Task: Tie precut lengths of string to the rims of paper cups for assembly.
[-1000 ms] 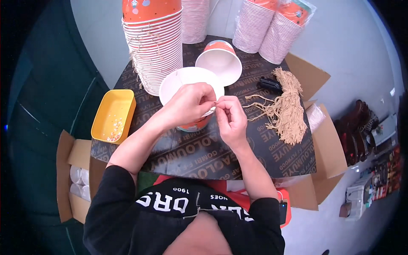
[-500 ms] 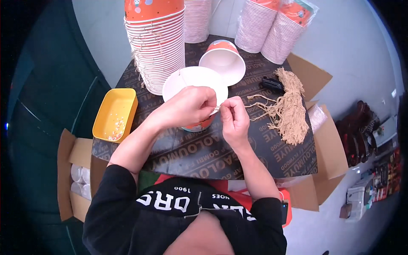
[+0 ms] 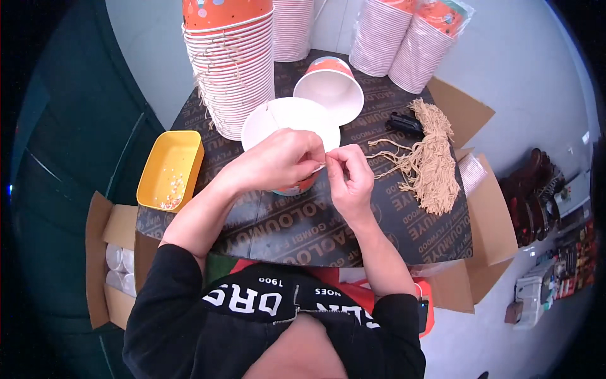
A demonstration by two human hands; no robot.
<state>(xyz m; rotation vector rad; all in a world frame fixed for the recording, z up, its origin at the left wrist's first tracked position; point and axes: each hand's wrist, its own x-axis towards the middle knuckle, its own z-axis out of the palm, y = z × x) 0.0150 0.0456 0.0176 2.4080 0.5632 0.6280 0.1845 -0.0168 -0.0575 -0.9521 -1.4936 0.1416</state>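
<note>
An orange-and-white paper bucket stands upright before me, a short piece of tan cord showing inside its far wall. Over its near rim, my left hand is closed in a pinch. My right hand pinches beside it, fingertips almost meeting the left ones. A thin cord runs between the fingertips at the rim; most of it is hidden by the fingers. To the right lies a bundle of tan cords, its loose strands trailing toward my right hand. A second bucket rests on its side behind the first.
A tall stack of buckets with cords rises at the left. A yellow tray holds small pale and orange bits. Wrapped bucket stacks stand at the back, and a black object by the cords. Cardboard boxes flank the dark table.
My fingertips have shifted slightly at the bucket's rim, and less of the cord shows between them. Both hands stay in about the same place.
</note>
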